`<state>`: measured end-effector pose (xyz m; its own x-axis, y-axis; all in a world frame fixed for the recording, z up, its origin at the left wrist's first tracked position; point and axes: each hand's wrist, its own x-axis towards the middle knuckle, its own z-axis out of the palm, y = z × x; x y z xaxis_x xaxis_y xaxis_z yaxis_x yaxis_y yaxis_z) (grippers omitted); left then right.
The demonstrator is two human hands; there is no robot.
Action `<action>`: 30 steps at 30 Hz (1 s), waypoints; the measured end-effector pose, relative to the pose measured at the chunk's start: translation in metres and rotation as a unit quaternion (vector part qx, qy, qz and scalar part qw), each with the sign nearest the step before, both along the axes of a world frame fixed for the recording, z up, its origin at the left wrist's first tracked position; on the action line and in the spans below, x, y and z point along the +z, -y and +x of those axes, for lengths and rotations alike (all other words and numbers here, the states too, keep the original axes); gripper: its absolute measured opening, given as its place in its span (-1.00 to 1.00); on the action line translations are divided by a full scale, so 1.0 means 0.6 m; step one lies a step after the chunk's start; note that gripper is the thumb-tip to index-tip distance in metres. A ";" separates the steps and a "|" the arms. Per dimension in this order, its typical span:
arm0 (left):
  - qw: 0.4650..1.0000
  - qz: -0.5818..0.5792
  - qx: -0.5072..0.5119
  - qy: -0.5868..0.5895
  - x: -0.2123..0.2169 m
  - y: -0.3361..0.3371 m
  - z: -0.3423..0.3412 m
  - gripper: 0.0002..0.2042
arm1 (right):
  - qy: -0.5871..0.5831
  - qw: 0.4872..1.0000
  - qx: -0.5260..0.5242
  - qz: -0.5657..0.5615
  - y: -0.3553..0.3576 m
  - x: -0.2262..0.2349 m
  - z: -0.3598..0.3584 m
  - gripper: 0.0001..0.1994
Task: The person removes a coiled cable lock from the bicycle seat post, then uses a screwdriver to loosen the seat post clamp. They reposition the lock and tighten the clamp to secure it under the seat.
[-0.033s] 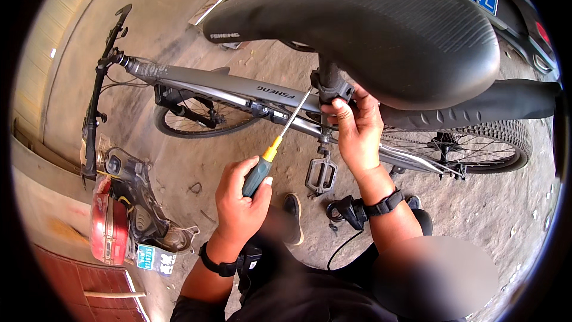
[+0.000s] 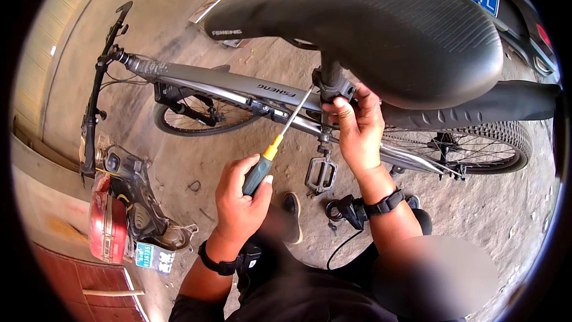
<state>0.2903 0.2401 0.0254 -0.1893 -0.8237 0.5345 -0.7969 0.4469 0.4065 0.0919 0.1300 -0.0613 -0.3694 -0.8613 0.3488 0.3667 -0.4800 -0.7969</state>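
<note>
One wide black saddle (image 2: 381,30) hides the seat post's top, and the screwdriver (image 2: 275,149) tip vanishes behind the seat clamp (image 2: 333,86). Left hand (image 2: 238,200) fingers wrap its dark-green handle, shaft slanting up-right toward the clamp above the grey frame (image 2: 232,83); right hand (image 2: 357,128) fingers pinch that clamp.

Left hand (image 2: 238,200) is gripping a screwdriver (image 2: 268,158): dark green handle, yellow collar, silver shaft. Above the right hand (image 2: 357,128), a black saddle (image 2: 369,30) is showing fine ribbing. Grey bicycle frame (image 2: 226,83); black knobbly tyre (image 2: 494,137).
</note>
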 end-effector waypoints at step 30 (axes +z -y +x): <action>1.000 -0.016 -0.016 -0.004 -0.017 0.008 0.004 -0.60 | -0.003 1.000 0.011 -0.007 0.000 0.008 -0.006 -0.70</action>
